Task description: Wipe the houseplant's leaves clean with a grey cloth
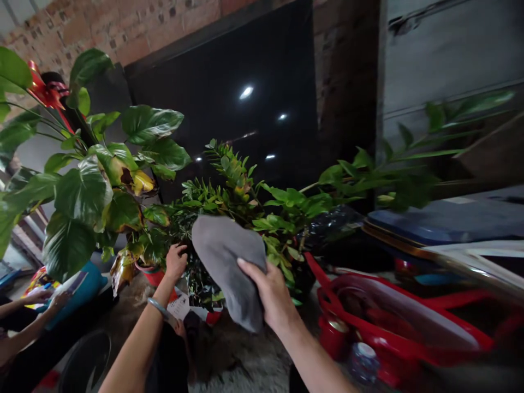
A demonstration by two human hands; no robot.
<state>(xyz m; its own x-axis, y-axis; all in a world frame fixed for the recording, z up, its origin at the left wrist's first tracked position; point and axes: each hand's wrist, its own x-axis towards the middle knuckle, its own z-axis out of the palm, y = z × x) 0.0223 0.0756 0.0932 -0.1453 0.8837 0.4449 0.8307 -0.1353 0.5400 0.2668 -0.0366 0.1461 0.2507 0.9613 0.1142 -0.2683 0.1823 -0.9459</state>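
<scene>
Matt grey cloth (229, 262), glossy waxy leaves (84, 191), shiny red plastic basket (393, 344)

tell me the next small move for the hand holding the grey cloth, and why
Probably bring the right hand forward and lay the grey cloth on the nearest glossy leaves. The cloth is gripped and raised just in front of that foliage without touching it, while the left hand already reaches into the plant's stems lower down, seemingly steadying it.
</scene>
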